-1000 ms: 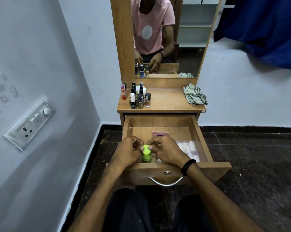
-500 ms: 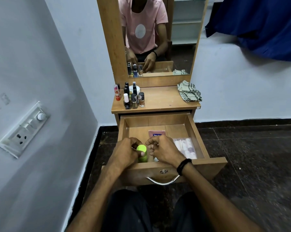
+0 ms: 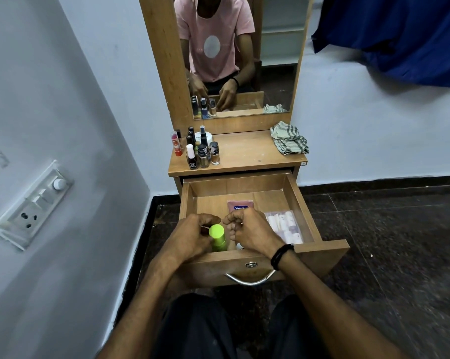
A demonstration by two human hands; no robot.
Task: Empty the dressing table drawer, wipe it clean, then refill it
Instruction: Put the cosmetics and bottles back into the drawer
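The wooden drawer (image 3: 302, 211) of the dressing table stands pulled out in front of me. My left hand (image 3: 192, 235) grips a bright green bottle (image 3: 217, 237) upright at the drawer's front left. A thin pale stick shows by its fingers. My right hand (image 3: 252, 233) hovers just right of the bottle with its fingers curled, and nothing visible in them. Behind my hands lies a pink Vaseline sachet (image 3: 240, 204). A clear packet of small white tubes (image 3: 286, 225) lies along the right side.
On the table top (image 3: 244, 154) stand several nail polish bottles (image 3: 200, 151) at the left and a folded checked cloth (image 3: 288, 138) at the right. A mirror (image 3: 242, 55) rises behind. A wall with a switch plate (image 3: 35, 203) is close on my left; dark floor lies on the right.
My left hand has closed round the green bottle and my right hand has come off it, now a little to its right. The view has shifted slightly.
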